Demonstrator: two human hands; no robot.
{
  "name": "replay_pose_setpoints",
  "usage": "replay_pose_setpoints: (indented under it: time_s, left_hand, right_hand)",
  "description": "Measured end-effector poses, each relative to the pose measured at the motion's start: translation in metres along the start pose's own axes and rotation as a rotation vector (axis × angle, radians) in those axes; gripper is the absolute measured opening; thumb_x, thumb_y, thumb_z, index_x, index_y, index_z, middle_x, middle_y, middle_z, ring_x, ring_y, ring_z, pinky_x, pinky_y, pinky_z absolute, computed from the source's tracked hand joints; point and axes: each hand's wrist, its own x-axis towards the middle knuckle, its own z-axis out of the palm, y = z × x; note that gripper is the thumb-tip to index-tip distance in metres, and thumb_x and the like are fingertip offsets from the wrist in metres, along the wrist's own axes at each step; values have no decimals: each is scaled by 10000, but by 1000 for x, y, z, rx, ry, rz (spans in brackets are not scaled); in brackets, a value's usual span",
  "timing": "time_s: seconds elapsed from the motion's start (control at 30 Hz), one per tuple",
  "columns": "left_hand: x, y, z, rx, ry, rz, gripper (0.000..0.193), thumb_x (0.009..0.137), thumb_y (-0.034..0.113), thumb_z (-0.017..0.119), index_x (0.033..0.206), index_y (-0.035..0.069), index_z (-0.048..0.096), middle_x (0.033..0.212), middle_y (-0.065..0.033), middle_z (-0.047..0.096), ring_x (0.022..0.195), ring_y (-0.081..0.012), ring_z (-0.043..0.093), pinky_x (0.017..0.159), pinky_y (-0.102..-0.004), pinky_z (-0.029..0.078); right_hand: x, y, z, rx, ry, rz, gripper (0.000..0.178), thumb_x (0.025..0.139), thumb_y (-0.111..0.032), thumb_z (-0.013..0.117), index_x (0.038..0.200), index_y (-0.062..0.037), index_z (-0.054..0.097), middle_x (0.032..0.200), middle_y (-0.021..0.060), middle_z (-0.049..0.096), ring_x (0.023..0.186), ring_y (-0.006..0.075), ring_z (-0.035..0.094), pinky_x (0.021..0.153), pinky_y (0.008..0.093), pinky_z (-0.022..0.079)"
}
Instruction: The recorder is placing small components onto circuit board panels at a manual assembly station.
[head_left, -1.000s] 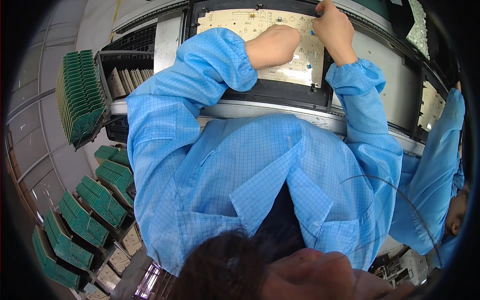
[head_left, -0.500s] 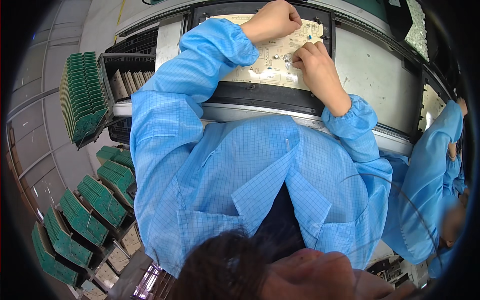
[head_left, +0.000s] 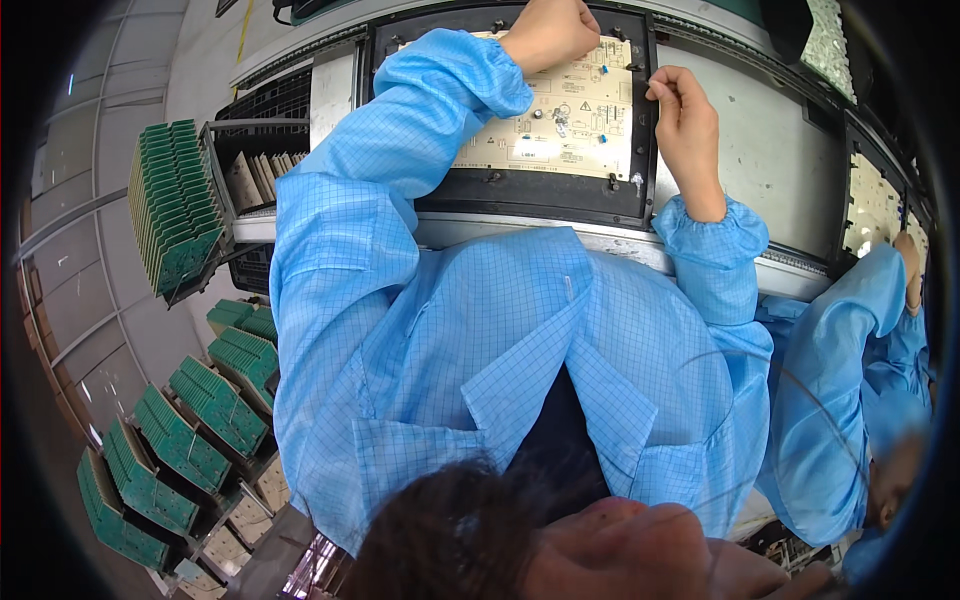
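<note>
A cream circuit board [head_left: 585, 105] lies in a black frame [head_left: 560, 192] on the line before me. It carries printed markings, small blue parts, a small round part [head_left: 538, 114] and a shiny clear or silvery part [head_left: 562, 121]. My left hand [head_left: 552, 35] is closed above the board's far edge, its fingertips bunched; whatever they hold, if anything, is hidden. Off the board's right side, my right hand [head_left: 688, 125] hovers over the frame's edge and the metal surface beside it. Its thumb and forefinger are pinched together, and nothing shows between them.
Green circuit boards stand in a rack [head_left: 175, 205] at the left, with several more racks [head_left: 200, 400] below. A black bin [head_left: 255, 170] holds upright boards. Bare metal conveyor [head_left: 745, 150] lies to the right, then another framed board [head_left: 870, 205] beside a co-worker's blue sleeve [head_left: 835, 340].
My right hand has drawn away from the shiny part and moved right, off the board. The shiny part stays on the board. My left hand remains at the far edge.
</note>
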Motion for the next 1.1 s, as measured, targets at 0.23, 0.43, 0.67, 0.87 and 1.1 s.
replay_pose_setpoints:
  time_s: [0.23, 0.43, 0.67, 0.87, 1.1]
  left_hand:
    - [-2, 14, 4, 15, -34, -101, 148, 701, 101, 668, 756, -19, 735, 675, -224, 670, 633, -288, 687, 638, -367, 532]
    - [5, 10, 4, 35, -48, -122, 147, 698, 84, 653, 745, -32, 730, 665, -241, 658, 637, -300, 688, 645, -379, 531]
    - [8, 0, 20, 114, 45, 50, 124, 698, 56, 654, 748, -36, 718, 732, -264, 657, 717, -374, 682, 704, -414, 537]
    - [-21, 17, 5, 218, 10, 224, 181, 792, 80, 608, 921, -13, 694, 807, -223, 675, 788, -366, 676, 737, -417, 531]
    - [-80, 18, -10, 464, -305, 271, 146, 746, 73, 727, 838, -3, 643, 764, -188, 653, 821, -348, 654, 735, -421, 503]
  right_hand:
    - [1, 0, -11, 37, 62, 19, 87, 962, -34, 529, 1003, -10, 602, 819, 56, 676, 735, 97, 589, 673, 232, 473]
    - [1, -3, -13, 89, 60, 98, 111, 969, -64, 549, 1029, -11, 626, 870, 44, 686, 795, 94, 608, 718, 230, 486]
    - [5, 14, -6, 206, 36, 153, 172, 958, -102, 598, 1073, 11, 659, 924, 38, 687, 839, 88, 606, 752, 221, 483]
    - [23, 19, -6, 345, -23, 200, 180, 945, -97, 613, 1077, 12, 670, 949, 36, 697, 841, 89, 614, 759, 224, 489]
    - [62, 7, 4, -155, -169, 38, 213, 879, -119, 666, 1057, -2, 661, 822, 81, 704, 748, 158, 666, 682, 280, 519]
